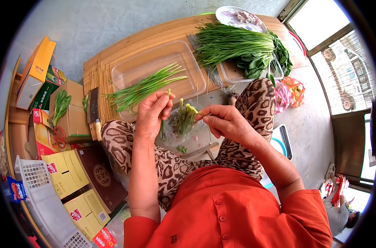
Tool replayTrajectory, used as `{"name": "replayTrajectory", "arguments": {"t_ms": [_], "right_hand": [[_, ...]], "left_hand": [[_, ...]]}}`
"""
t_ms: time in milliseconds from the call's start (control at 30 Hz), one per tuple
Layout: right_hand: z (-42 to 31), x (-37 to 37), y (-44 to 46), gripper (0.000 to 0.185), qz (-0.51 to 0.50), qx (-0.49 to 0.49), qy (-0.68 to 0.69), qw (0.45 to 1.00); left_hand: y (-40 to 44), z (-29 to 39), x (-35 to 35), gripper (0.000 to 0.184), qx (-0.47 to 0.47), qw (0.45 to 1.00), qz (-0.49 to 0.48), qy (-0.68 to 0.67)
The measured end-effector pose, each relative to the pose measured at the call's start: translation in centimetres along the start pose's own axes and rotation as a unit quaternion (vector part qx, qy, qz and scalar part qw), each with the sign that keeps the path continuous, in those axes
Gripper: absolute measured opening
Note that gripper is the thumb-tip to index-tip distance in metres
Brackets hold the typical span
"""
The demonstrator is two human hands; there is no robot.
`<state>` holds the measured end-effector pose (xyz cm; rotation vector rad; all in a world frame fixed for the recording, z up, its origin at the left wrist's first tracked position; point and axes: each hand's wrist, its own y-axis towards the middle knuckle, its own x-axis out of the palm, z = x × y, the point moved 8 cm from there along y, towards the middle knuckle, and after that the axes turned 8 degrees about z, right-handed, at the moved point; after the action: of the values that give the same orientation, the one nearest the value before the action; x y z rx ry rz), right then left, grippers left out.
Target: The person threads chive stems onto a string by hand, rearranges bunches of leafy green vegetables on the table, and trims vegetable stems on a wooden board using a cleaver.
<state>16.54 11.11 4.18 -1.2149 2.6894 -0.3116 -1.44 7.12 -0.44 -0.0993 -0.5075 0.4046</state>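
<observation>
While I see left hand [154, 110] gripping one green stem [162, 128], right hand [224, 120] pinches at one stem bundle [183, 120], hold unclear; bundle between two knees [118, 132], near worktop [126, 45] carrying two trays [154, 60].

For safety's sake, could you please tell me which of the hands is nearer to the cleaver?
Left: the left hand is to the right of the cleaver; the right hand is farther right.

grey floor [306, 132] | wooden table [154, 35] | bright framed panes [318, 18] at right
</observation>
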Motion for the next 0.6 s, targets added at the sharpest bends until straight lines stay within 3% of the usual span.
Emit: {"name": "replayTrajectory", "arguments": {"t_ms": [267, 333, 600], "right_hand": [[0.2, 0.1, 0.7, 0.018, 0.009, 0.006, 0.021, 1.0], [0.7, 0.1, 0.7, 0.019, 0.009, 0.013, 0.033, 0.999], [3.1, -1.3, 0.7, 0.02, 0.009, 0.04, 0.07, 0.997]], "left_hand": [[-0.1, -1.1, 1.2, 0.016, -0.005, 0.999, -0.019, 0.037], [0.2, -0.3, 1.4, 0.014, 0.081, 0.995, 0.0, 0.064], [1.7, -3.1, 1.7, 0.013, 0.035, 0.991, -0.027, 0.128]]}}
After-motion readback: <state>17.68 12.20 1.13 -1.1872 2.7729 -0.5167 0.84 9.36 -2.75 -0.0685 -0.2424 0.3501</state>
